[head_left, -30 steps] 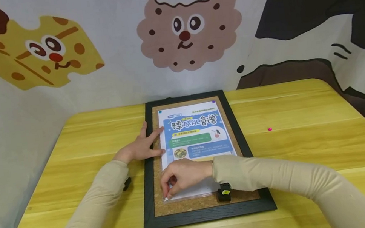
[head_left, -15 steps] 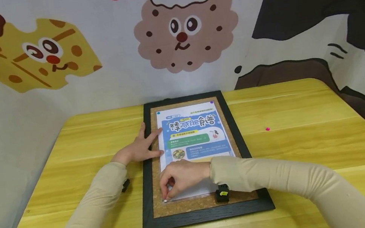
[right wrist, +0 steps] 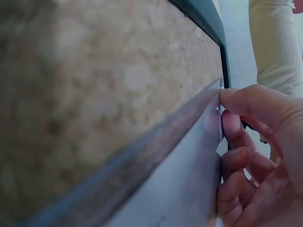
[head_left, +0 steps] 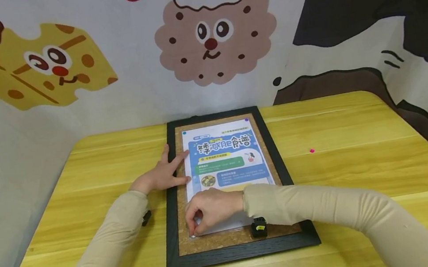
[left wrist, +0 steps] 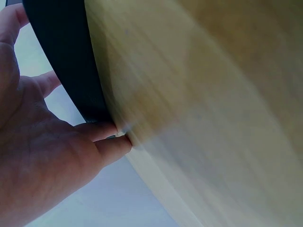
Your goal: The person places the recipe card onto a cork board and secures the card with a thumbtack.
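Observation:
A laminated poster lies on a cork board with a black frame. Teal and purple push pins sit at its top corners. My right hand reaches across the lower part of the poster and pinches a small white push pin at its lower left corner, mostly hidden by the fingertips. In the right wrist view, its thumb and fingers are right at the laminated edge. My left hand spreads its fingers over the frame's left side, fingertips on the poster's left edge.
A pink push pin lies on the yellow wood-grain table, right of the board. Behind the table hangs a cloth with cartoon food prints. A black wrist camera overlaps the board's lower right part.
The head view has shifted slightly. My right fingertips stay at the poster's lower left corner, turned a little on the white push pin. The left hand keeps its place.

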The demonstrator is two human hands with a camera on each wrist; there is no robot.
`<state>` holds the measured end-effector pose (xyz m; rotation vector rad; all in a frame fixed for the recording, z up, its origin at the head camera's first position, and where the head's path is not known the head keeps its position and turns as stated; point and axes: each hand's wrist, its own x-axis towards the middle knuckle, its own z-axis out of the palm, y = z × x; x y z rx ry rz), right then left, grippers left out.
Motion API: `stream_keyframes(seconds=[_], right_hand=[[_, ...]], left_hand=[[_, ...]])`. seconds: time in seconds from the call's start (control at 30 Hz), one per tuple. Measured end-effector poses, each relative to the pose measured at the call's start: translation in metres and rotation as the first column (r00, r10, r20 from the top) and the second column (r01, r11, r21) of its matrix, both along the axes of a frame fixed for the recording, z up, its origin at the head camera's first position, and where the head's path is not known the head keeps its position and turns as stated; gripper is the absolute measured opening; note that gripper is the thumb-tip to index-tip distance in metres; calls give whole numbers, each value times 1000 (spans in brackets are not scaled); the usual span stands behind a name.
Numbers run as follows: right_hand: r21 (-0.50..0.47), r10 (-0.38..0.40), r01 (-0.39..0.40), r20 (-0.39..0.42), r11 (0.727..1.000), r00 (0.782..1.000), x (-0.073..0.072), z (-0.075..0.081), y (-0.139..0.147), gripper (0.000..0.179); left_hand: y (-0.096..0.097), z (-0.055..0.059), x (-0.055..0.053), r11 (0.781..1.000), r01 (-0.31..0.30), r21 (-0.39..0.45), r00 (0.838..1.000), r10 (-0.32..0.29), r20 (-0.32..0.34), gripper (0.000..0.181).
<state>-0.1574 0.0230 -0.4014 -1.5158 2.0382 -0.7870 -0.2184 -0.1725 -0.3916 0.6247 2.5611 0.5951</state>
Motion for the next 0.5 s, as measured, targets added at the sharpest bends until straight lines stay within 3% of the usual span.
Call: stream_keyframes(seconds=[0.5], right_hand=[[-10, 8, -8, 61, 1000, 998, -3, 2, 0, 6]], left_hand=[[1, 2, 1, 1000, -11, -1, 1000, 11, 0, 80]])
